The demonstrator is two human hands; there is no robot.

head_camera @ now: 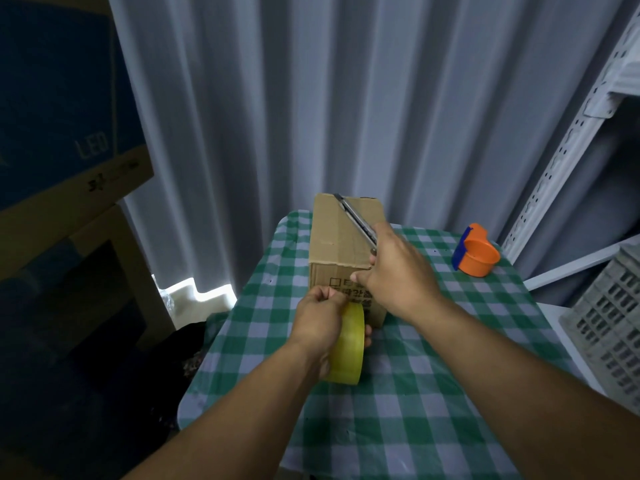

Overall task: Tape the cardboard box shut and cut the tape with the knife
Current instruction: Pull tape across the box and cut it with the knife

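Note:
A closed brown cardboard box (332,233) stands on a table with a green-and-white checked cloth (415,375). My left hand (320,320) grips a yellowish roll of tape (348,344) held on edge just in front of the box's near face. My right hand (398,268) holds a long metal utility knife (355,216) that slants up and back over the box top. The right thumb reaches toward the box's upper front edge. Any stretch of tape between roll and box is too faint to make out.
An orange and blue tape dispenser (476,252) sits at the table's far right. A grey plastic crate (609,317) and white metal shelving (561,161) stand to the right. Large cardboard boxes (69,133) are stacked on the left, before a corrugated wall.

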